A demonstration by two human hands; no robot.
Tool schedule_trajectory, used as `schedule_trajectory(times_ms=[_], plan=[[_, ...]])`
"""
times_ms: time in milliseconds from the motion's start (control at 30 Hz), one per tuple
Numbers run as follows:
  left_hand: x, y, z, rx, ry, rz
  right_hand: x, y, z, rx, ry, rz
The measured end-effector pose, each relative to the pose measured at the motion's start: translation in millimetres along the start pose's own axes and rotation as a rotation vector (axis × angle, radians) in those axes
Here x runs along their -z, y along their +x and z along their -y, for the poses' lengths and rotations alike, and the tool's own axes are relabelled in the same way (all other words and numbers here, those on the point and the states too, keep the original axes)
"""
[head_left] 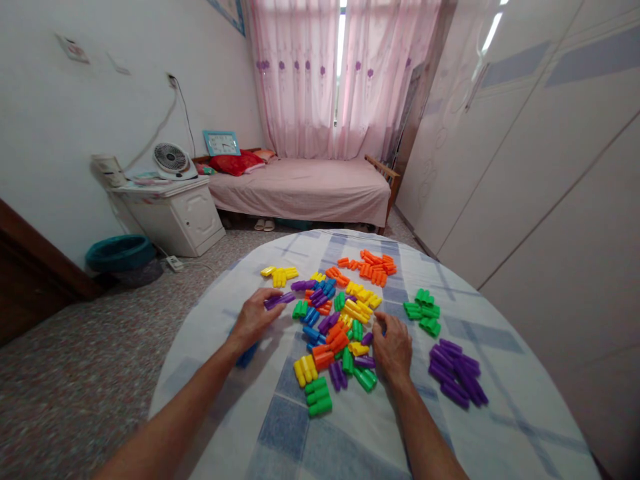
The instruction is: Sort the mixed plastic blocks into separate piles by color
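Observation:
A round table under a blue-and-white checked cloth [350,427] carries many plastic peg blocks. A mixed heap [336,327] of all colours lies in the middle. My left hand [254,319] rests palm down at the heap's left edge, its fingertips on a purple block [279,300]; blue blocks [247,356] show under the wrist. My right hand [393,347] lies at the heap's right edge with fingers curled, touching blocks there. What it grips, if anything, is hidden.
Sorted groups lie apart: orange blocks [371,265] at the far side, green blocks [423,311] and purple blocks [457,372] at the right, yellow blocks [280,273] at the far left. Beyond the table are a bed [300,187], a white cabinet [173,213] and wardrobes [525,167].

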State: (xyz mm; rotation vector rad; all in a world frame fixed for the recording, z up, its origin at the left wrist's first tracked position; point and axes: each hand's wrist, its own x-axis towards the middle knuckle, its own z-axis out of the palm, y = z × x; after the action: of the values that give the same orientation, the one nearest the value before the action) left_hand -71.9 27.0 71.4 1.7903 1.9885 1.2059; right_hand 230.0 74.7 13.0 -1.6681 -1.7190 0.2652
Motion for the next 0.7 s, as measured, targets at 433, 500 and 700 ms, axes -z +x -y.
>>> schedule_trajectory(times_ms=[433, 500, 700], plan=[[-67.6, 23.4, -35.0, -0.19, 0.092, -0.08, -0.9, -0.5, -1.2, 0.002, -0.001, 0.003], [-66.2, 35.9, -25.4, -0.141, 0.191, -0.103, -1.2, -0.6, -1.3, 0.003, 0.002, -0.001], [-76.7, 39.7, -14.5, -0.081, 0.161, 0.001, -2.0, -0.5, -0.8, -0.008, 0.003, -0.006]])
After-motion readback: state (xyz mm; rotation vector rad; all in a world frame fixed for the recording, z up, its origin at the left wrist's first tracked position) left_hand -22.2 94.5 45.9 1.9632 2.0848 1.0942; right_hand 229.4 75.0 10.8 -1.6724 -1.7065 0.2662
